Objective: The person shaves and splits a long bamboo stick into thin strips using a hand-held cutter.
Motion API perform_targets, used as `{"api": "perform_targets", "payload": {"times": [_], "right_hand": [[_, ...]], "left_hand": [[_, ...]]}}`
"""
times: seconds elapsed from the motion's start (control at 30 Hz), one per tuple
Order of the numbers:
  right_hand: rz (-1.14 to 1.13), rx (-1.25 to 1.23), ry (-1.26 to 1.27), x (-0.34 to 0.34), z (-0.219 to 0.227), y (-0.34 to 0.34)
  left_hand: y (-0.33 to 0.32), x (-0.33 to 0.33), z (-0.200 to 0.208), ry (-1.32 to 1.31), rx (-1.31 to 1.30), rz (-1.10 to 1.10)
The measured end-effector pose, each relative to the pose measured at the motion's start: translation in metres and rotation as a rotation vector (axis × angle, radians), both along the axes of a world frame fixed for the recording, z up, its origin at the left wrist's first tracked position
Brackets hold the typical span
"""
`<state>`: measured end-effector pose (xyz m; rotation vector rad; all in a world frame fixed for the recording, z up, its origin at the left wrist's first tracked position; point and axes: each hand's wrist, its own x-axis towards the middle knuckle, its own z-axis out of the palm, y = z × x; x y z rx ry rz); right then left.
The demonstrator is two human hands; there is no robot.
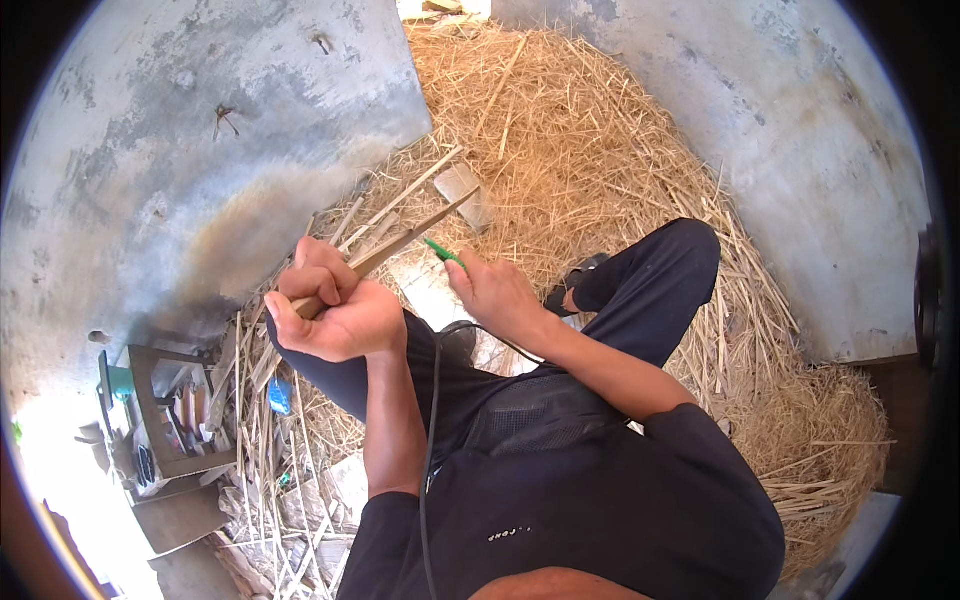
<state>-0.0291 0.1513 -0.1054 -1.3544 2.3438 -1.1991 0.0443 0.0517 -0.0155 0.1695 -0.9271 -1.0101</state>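
Two hands at work | our left hand (pixel 335 315) clenches a bamboo strip (pixel 400 243), long axis running up-right from the fingers | our right hand (pixel 497 290), just right of it, pinches a green tool (pixel 441 251) beside the strip | straw (pixel 590 150) beyond

Head cam, looks steeply down, close over lap.

left hand (pixel 335 310): fisted, raised | right hand (pixel 495 290): apparently pinching, forearm extended

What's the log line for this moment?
left hand: grips stick | right hand: holds green tool by stick | straw underfoot
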Motion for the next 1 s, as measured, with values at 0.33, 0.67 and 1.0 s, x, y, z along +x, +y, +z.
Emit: {"api": "perform_targets", "payload": {"times": [0.33, 0.67, 1.0], "right_hand": [[-0.076, 0.099, 0.003, -0.018, -0.003, 0.003], [0.002, 0.16, -0.022, -0.046, -0.035, -0.013], [-0.027, 0.124, -0.048, -0.066, -0.071, -0.03]], "left_hand": [[0.006, -0.005, -0.001, -0.021, 0.018, -0.002], [0.008, -0.014, 0.002, 0.006, 0.009, -0.029], [0.004, -0.014, 0.005, -0.028, -0.001, -0.024]]}}
